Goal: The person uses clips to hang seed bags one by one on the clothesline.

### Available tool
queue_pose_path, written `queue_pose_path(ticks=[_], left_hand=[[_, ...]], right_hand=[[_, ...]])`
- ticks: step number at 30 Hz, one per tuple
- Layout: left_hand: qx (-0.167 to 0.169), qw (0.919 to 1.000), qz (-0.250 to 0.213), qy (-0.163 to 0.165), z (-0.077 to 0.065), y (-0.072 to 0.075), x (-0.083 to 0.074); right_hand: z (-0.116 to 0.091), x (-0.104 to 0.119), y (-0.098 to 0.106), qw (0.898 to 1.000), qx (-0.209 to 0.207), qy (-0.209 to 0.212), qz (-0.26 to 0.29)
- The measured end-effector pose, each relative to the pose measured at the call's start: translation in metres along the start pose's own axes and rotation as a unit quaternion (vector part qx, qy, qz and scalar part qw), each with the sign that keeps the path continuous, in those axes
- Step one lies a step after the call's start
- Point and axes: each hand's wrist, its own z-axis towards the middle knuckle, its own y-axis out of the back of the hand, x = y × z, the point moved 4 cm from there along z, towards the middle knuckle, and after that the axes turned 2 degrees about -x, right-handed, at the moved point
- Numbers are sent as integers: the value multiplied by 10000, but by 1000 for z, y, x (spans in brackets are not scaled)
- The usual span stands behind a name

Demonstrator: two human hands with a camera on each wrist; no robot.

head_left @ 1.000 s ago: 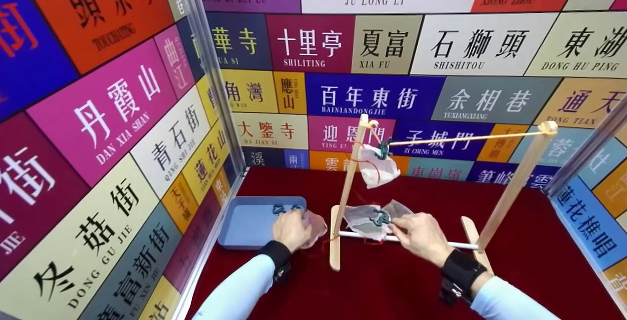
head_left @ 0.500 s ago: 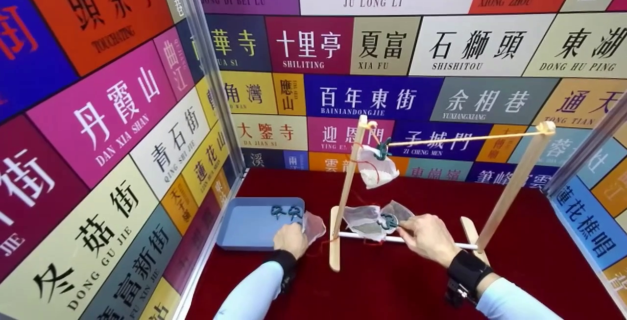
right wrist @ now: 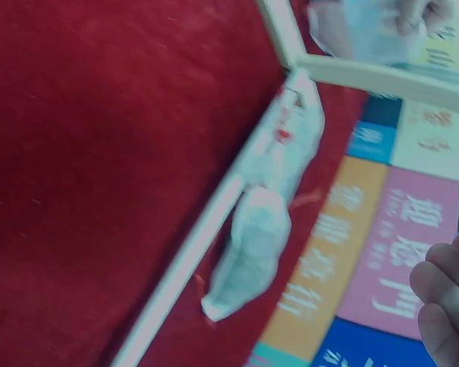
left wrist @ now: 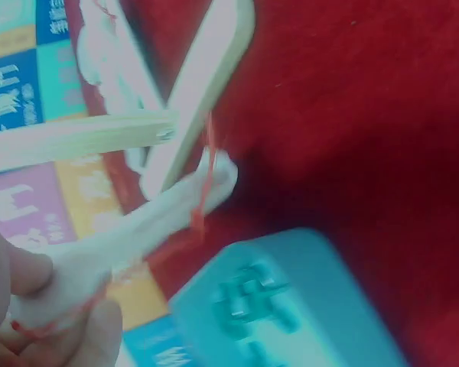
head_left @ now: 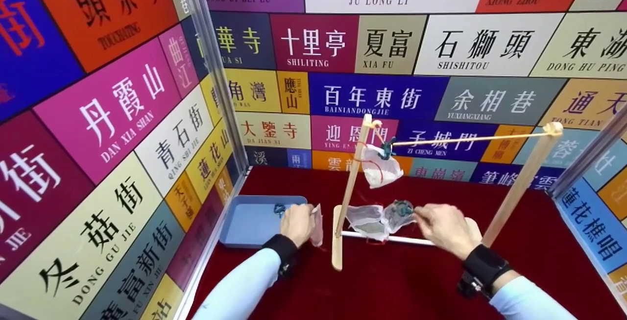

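My left hand (head_left: 297, 224) pinches a pale mesh drawstring bag (head_left: 317, 227) beside the blue tray (head_left: 235, 239); in the left wrist view the bag (left wrist: 130, 237) hangs folded between thumb and fingers, with its red cord. In the tray lies at least one dark green clip (head_left: 279, 209), partly hidden by my left hand. My right hand (head_left: 446, 227) holds another dark green clip (head_left: 403, 208) in its fingertips, above mesh bags (head_left: 367, 227) lying near the rack's white bottom bar. Only curled fingers (right wrist: 444, 290) and a bit of green show at the right wrist view's edge.
A wooden rack has a left post (head_left: 353, 178), a right post (head_left: 519, 187) and a yellow cord (head_left: 470, 139) strung between them. From the cord hangs a filled mesh bag (head_left: 382, 172), held by a green clip. Red cloth (head_left: 392, 285) covers the table; sign-printed walls stand behind and left.
My right hand has moved right and slightly up with the clip. My left hand has shifted up by the tray's right edge, and its bag now looks narrower and more upright.
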Motion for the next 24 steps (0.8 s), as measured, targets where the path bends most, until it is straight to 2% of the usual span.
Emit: queue_pose_path(ticks=[7,12,16,18,20,24], left_hand=[[172,9951,-60,-973,7,37,-38],[602,9796,-21,-1916,15,57,-83],[805,9599,475,-2643,23,76,-126],[722,9462,838,-3042,25,85,-148],[502,9313,1057,-3449,25,93,-166],[-254,8971,1357,-4198,25,106,-193]], right_hand=[[16,-15,30,9989,-440,72,-122],[25,-19,46,9968,-696,240,-300],[33,-19,59,9947,-833,410,-438],[39,-19,67,9937,-848,509,-530],[45,-19,76,9924,-819,633,-658],[62,-13,98,9879,-878,971,-834]])
